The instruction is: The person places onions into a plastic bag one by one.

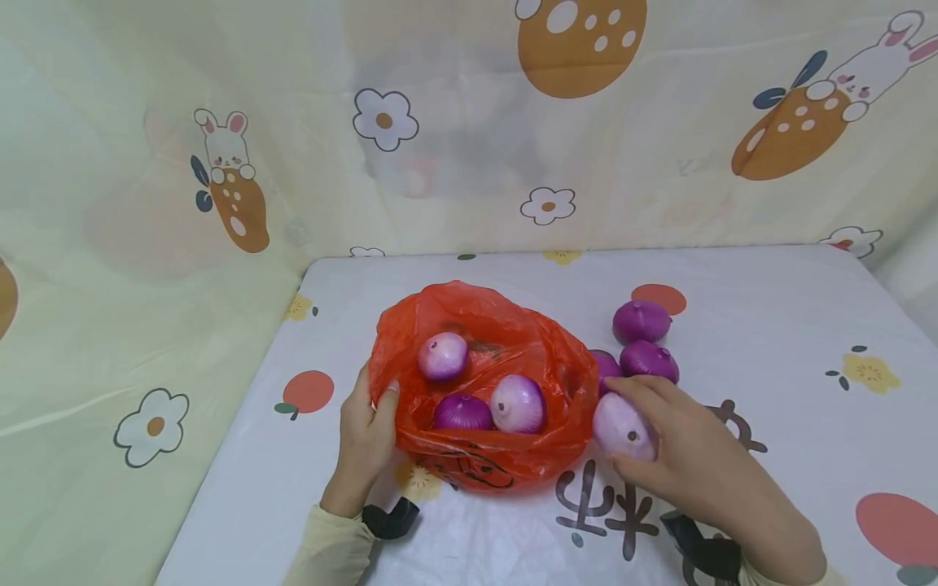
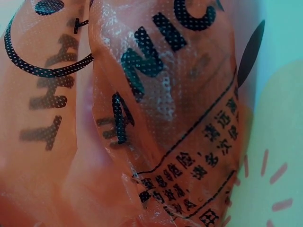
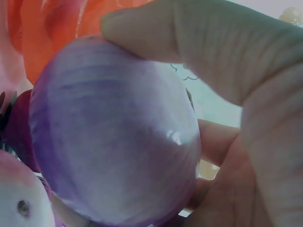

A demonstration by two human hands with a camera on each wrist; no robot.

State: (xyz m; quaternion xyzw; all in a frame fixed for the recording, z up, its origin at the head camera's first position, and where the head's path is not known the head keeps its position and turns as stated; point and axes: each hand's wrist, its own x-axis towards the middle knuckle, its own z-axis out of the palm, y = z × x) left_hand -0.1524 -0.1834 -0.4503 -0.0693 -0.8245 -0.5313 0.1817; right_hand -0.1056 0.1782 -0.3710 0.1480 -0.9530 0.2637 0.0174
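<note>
An orange plastic bag [image 1: 528,358] lies open on the table with three purple onions inside, one pale [image 1: 443,356], one dark [image 1: 462,413] and one pale [image 1: 517,404]. My left hand [image 1: 370,423] pinches the bag's left rim. The bag's printed plastic [image 2: 156,109] fills the left wrist view. My right hand [image 1: 659,439] grips a pale purple onion [image 1: 620,426] just right of the bag; up close the onion [image 3: 113,137] sits under my thumb [image 3: 199,42]. Three more dark onions [image 1: 642,321], [image 1: 649,360], [image 1: 605,368] lie behind my right hand.
The table wears a white cloth [image 1: 769,342] printed with fruit and flowers. A patterned curtain [image 1: 146,163] hangs behind and to the left. The table's left edge [image 1: 242,423] runs close to my left arm.
</note>
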